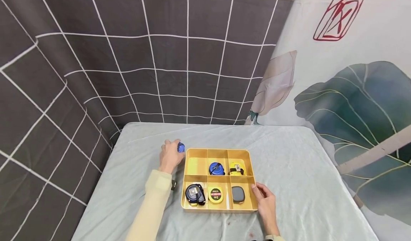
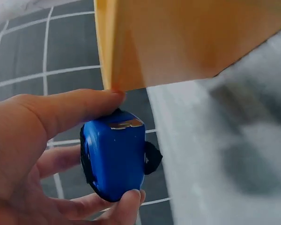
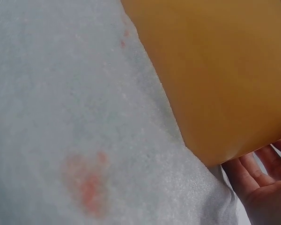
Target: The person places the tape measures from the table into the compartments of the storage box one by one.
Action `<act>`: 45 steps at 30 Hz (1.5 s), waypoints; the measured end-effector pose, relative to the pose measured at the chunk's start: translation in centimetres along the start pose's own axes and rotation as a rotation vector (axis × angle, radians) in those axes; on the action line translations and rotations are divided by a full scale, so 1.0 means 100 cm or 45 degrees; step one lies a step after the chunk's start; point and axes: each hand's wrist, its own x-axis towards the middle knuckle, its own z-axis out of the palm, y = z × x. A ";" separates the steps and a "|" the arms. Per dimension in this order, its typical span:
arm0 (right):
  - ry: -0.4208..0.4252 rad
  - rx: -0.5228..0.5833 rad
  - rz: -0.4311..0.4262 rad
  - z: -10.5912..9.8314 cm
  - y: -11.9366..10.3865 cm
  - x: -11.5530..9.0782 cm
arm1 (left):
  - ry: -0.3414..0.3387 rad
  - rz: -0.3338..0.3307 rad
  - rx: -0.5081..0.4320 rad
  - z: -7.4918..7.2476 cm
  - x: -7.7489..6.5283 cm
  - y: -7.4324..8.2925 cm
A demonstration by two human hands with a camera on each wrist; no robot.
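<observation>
Right hand (image 1: pixel 264 201) sits nearest, fingers relaxed and spread against the near right corner of the yellow tray (image 1: pixel 219 208), forearm running back toward the bottom edge. Inside the tray, 5 tape measures fill 5 of its 6 compartments, the far left one bare. Beyond, the left hand (image 1: pixel 169 156), sleeve stretched forward, pinches a small blue tape measure (image 1: pixel 181 147) between thumb and fingers, just beside the tray's far left corner, over the pale cloth (image 1: pixel 128 184)
</observation>
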 end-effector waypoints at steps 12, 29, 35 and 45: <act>0.004 -0.041 0.001 0.000 -0.003 0.001 | -0.010 0.073 0.021 -0.014 -0.016 0.037; 0.004 -0.031 -0.014 0.001 -0.003 -0.002 | -0.240 0.153 0.075 0.030 -0.029 0.056; -0.019 -0.015 -0.037 0.003 0.001 0.000 | -0.314 0.242 0.072 0.043 -0.029 0.050; -0.022 -0.030 -0.007 0.001 -0.001 0.000 | -0.408 0.218 0.050 0.056 -0.026 0.047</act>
